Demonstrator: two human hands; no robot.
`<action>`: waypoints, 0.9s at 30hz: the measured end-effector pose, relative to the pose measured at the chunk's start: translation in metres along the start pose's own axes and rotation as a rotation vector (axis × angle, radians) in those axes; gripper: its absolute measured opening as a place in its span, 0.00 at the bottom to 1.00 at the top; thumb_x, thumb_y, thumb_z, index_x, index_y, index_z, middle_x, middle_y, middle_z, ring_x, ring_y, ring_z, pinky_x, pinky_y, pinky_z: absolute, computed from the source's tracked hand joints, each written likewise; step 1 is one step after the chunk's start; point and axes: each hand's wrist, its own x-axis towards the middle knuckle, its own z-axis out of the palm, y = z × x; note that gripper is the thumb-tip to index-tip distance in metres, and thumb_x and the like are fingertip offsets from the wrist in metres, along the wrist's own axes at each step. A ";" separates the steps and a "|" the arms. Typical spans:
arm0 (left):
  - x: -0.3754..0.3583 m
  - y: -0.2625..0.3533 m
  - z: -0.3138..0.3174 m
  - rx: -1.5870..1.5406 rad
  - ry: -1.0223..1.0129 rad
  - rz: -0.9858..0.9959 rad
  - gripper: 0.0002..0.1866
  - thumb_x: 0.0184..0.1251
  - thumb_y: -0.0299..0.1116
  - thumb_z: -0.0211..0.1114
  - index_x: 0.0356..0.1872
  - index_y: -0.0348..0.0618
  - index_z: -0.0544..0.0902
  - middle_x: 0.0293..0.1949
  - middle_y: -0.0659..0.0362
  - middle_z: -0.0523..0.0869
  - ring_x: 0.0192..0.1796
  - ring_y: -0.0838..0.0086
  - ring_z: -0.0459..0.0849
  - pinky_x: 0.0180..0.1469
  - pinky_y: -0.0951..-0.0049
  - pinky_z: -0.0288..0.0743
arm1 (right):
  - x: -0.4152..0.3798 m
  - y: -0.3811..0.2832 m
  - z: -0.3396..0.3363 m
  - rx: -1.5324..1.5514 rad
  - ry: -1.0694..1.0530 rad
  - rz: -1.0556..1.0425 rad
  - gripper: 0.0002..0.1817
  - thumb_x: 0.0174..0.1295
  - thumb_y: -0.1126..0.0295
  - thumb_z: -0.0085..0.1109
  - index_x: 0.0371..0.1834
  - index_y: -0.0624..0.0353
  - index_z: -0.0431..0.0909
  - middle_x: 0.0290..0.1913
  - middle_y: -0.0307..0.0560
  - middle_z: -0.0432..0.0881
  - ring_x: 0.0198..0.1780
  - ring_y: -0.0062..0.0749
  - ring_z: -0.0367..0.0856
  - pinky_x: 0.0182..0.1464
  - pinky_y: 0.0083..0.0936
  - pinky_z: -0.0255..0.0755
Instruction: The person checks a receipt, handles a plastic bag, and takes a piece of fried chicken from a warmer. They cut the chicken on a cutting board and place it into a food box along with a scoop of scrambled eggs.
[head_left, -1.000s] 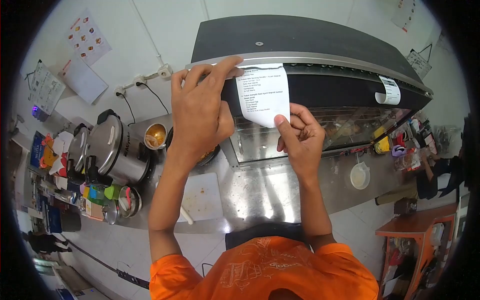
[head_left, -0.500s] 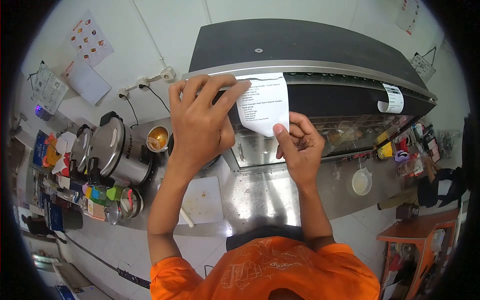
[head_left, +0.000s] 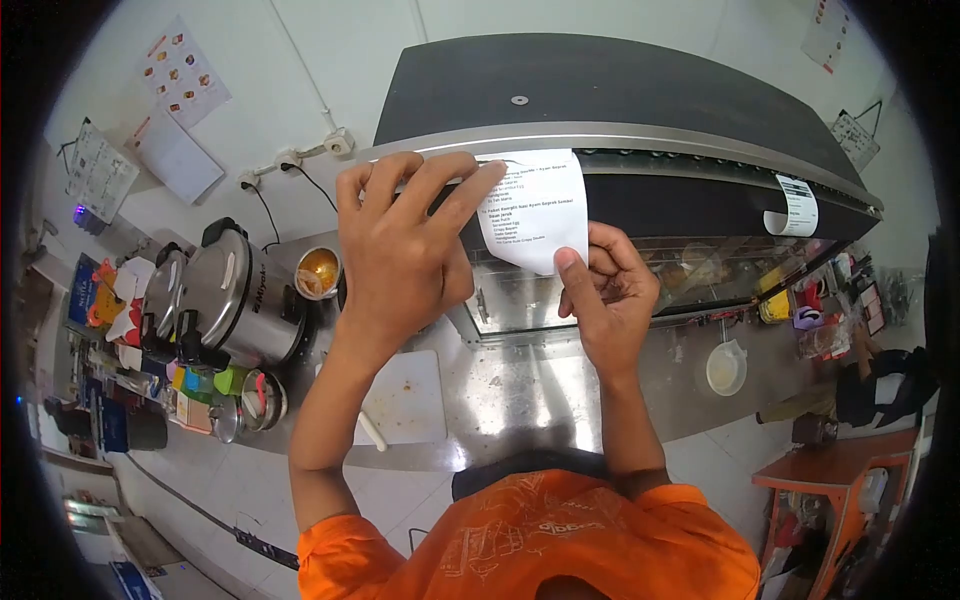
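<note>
A white printed receipt (head_left: 530, 205) hangs against the front upper edge of a dark display case (head_left: 610, 90). My left hand (head_left: 405, 240) is at the slip's upper left, its fingers bent over the silver edge and the index fingertip on the paper. What the left thumb touches is hidden. Between thumb and fingers, my right hand (head_left: 610, 295) pinches the receipt's lower right corner. Its bottom edge curves towards me.
Another receipt (head_left: 797, 207) hangs farther right on the case. At left stand large cookers (head_left: 235, 290), a tub of orange food (head_left: 318, 272), and a white cutting board (head_left: 410, 395) with a knife (head_left: 373, 430). A white bowl (head_left: 726, 368) is at right, near another person (head_left: 885, 385).
The receipt and my right hand have shifted slightly right in view. My left hand keeps nearly the same pose, and the right-hand pinch continues.
</note>
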 end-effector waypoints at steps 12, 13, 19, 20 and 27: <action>-0.033 0.032 0.001 -0.252 0.221 -0.039 0.28 0.38 0.18 0.54 0.47 0.41 0.85 0.41 0.60 0.88 0.41 0.65 0.80 0.48 0.65 0.66 | 0.009 -0.053 -0.157 -0.645 0.316 -0.606 0.17 0.72 0.65 0.50 0.51 0.64 0.84 0.47 0.54 0.86 0.46 0.32 0.83 0.51 0.28 0.77; -0.039 0.044 0.006 -0.409 0.285 -0.005 0.28 0.37 0.18 0.55 0.46 0.41 0.87 0.38 0.60 0.88 0.35 0.68 0.79 0.42 0.66 0.66 | 0.023 -0.070 -0.174 -0.774 0.361 -0.683 0.18 0.73 0.65 0.46 0.51 0.63 0.84 0.49 0.54 0.85 0.50 0.34 0.82 0.54 0.30 0.74; -0.019 0.158 0.085 -1.070 0.048 -0.070 0.26 0.43 0.17 0.59 0.50 0.40 0.82 0.46 0.54 0.83 0.37 0.65 0.82 0.43 0.64 0.77 | 0.091 -0.097 -0.235 -1.354 0.092 -0.706 0.21 0.76 0.61 0.39 0.55 0.58 0.82 0.57 0.49 0.82 0.64 0.45 0.73 0.69 0.39 0.59; -0.010 0.169 0.098 -1.066 0.056 -0.070 0.26 0.43 0.17 0.59 0.50 0.40 0.82 0.46 0.54 0.83 0.37 0.65 0.82 0.43 0.64 0.77 | 0.090 -0.088 -0.233 -1.401 0.101 -0.729 0.21 0.76 0.60 0.39 0.58 0.56 0.81 0.58 0.49 0.81 0.65 0.46 0.71 0.70 0.40 0.58; 0.036 0.206 0.152 -1.205 0.169 -0.415 0.30 0.55 0.24 0.67 0.63 0.39 0.73 0.59 0.50 0.79 0.40 0.70 0.84 0.40 0.72 0.77 | 0.080 -0.088 -0.210 -1.348 0.008 -0.720 0.23 0.76 0.59 0.36 0.59 0.54 0.81 0.59 0.48 0.80 0.66 0.45 0.69 0.70 0.40 0.54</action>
